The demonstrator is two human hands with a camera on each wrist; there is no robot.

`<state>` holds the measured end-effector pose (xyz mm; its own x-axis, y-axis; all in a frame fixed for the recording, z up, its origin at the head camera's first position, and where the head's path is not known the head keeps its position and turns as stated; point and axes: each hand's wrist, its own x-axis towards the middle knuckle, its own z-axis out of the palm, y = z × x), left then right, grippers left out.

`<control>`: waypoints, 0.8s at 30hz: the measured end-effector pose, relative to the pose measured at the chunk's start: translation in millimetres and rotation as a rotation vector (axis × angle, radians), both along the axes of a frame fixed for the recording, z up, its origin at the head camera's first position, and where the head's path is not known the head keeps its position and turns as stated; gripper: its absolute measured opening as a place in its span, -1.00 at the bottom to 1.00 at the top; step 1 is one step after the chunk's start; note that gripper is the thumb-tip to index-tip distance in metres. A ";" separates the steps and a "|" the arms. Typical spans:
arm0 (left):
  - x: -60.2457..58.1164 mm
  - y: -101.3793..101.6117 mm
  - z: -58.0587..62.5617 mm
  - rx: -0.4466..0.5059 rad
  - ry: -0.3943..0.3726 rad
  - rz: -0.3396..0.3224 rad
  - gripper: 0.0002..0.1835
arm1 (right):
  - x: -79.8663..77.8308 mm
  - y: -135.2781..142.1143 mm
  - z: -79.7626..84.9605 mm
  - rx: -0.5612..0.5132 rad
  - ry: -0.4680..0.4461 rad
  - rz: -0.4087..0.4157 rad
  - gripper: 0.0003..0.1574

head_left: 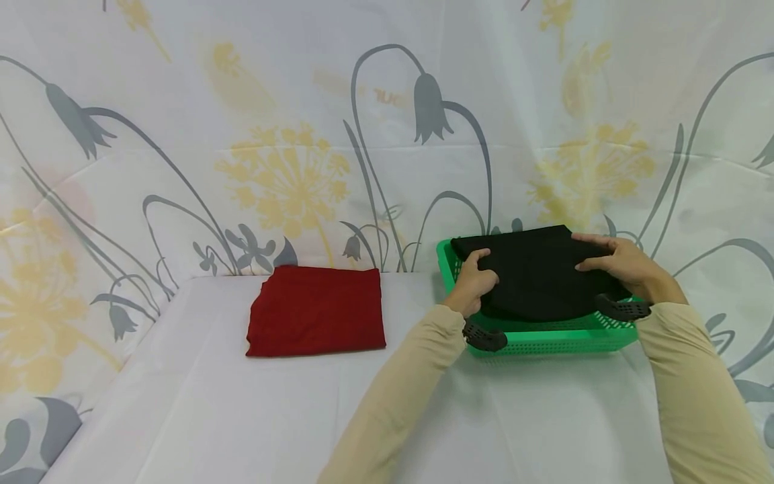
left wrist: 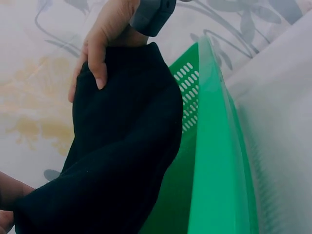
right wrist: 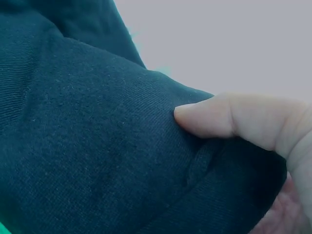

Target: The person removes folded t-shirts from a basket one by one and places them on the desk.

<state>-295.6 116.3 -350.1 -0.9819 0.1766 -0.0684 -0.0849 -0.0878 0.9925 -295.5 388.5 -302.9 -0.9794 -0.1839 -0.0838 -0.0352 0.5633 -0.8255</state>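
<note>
A folded black cloth is held between both hands over a green plastic basket. My left hand grips its left end, thumb on top. At the right end, my right hand pinches the cloth, thumb on the near face and the other fingers behind. The right wrist view shows the thumb pressed onto the dark fabric. In the left wrist view the cloth sags inside the basket wall, its lower side within the basket.
To the left, a folded red cloth lies flat on the white-covered table. A curtain with grey and yellow flowers hangs directly behind the table. The basket stands at the back right, near this curtain.
</note>
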 end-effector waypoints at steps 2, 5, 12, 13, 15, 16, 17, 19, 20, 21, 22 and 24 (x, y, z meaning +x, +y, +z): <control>-0.9 -0.7 0.2 0.003 0.006 0.001 -0.34 | 1.5 -0.9 2.2 -0.001 0.010 -0.002 -0.04; -2.2 -1.6 0.9 0.008 0.004 0.003 -0.35 | 3.4 -2.1 5.1 0.010 0.026 -0.008 -0.05; -2.5 -4.1 5.7 -0.001 -0.011 0.011 -0.36 | 7.9 -5.1 8.8 -0.015 0.027 -0.032 -0.03; -2.5 -4.8 6.8 -0.002 -0.010 0.013 -0.36 | 8.9 -6.0 9.5 -0.017 0.029 -0.036 -0.03; -2.1 -6.4 9.3 0.005 -0.006 0.018 -0.36 | 11.0 -8.1 10.7 -0.025 0.033 -0.043 -0.03; -1.9 -7.3 10.5 0.009 -0.003 0.019 -0.36 | 12.3 -9.4 11.3 -0.032 0.034 -0.050 -0.03; -1.8 -8.2 11.4 0.010 -0.002 0.020 -0.35 | 13.6 -10.7 11.7 -0.036 0.037 -0.057 -0.03; -1.4 -10.2 12.9 0.020 -0.002 0.022 -0.35 | 16.0 -13.3 12.3 -0.051 0.041 -0.070 -0.04; -1.2 -11.2 13.6 0.026 -0.002 0.022 -0.36 | 17.2 -14.6 12.5 -0.062 0.043 -0.076 -0.04; -1.1 -12.2 14.0 0.028 -0.002 0.022 -0.36 | 18.3 -15.7 12.6 -0.071 0.046 -0.082 -0.05; -1.0 -13.1 14.5 0.032 -0.003 0.024 -0.36 | 19.4 -16.9 12.8 -0.078 0.046 -0.090 -0.05; -0.4 -15.0 15.5 0.046 -0.006 0.025 -0.37 | 21.3 -18.5 13.0 -0.089 0.049 -0.095 -0.06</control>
<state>-296.0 101.3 -334.6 -0.9857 0.1547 -0.0669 -0.0882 -0.1356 0.9868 -274.3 370.0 -289.9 -0.9953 -0.0944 -0.0227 -0.0267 0.4908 -0.8709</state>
